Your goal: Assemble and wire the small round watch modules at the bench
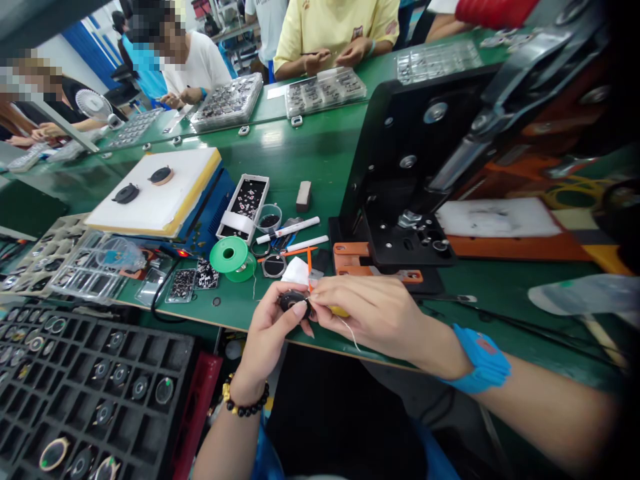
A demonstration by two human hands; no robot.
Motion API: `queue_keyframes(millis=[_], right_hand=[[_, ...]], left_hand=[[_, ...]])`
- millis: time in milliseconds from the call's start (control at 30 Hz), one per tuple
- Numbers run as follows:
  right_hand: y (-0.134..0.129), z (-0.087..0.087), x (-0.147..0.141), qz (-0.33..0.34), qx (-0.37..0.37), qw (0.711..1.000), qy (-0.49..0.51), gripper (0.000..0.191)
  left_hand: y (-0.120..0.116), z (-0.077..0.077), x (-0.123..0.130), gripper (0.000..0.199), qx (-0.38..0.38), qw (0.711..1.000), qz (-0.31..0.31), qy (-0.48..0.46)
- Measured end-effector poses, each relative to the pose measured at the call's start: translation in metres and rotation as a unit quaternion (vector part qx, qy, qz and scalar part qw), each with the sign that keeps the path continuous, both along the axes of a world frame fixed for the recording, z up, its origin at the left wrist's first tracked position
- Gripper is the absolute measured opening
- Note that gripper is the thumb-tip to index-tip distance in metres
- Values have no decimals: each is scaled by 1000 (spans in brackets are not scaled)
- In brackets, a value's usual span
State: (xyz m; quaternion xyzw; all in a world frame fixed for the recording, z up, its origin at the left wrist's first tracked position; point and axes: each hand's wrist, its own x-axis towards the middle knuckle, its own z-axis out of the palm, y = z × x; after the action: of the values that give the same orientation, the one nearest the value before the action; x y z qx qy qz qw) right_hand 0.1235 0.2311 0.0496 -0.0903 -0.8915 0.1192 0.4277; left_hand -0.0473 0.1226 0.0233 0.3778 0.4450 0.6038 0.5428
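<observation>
your left hand (273, 327) and right hand (373, 313) are close together, each closed narrow, with the fingertips pinching a small black round part (293, 301) that you hold just over the front edge of the green workbench (310, 160). a thin white wire (351, 335) hangs below your right hand, and a bit of yellow piece (340, 311) shows under those fingers, though you can't tell from this view whether it is gripped. just ahead of your hands lie a white tissue (296, 271) and an orange stick (309, 263), with a green tape roll (233, 259) to their left. as for how far along things are, round parts fill many cells of the black compartment tray (187, 347) at lower left, and two more black round parts (125, 193) sit on the white foam pad (170, 213) farther up the bench, while a clear plastic tray (90, 277) holds more pieces beside it. the one in your fingers is off the bench, but how many remain can't be told from here. a black bench press (400, 167) stands to the right.
</observation>
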Motion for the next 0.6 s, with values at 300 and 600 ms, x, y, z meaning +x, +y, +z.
queue_keyframes(millis=[300, 600], right_hand=[[0, -3, 0, -13, 31, 999, -8, 11], [0, -1, -1, -20, 64, 998, 9, 10]], left_hand=[[-1, 0, 2, 19, 0, 1000, 4, 18], [-2, 3, 5, 20, -4, 997, 17, 81]])
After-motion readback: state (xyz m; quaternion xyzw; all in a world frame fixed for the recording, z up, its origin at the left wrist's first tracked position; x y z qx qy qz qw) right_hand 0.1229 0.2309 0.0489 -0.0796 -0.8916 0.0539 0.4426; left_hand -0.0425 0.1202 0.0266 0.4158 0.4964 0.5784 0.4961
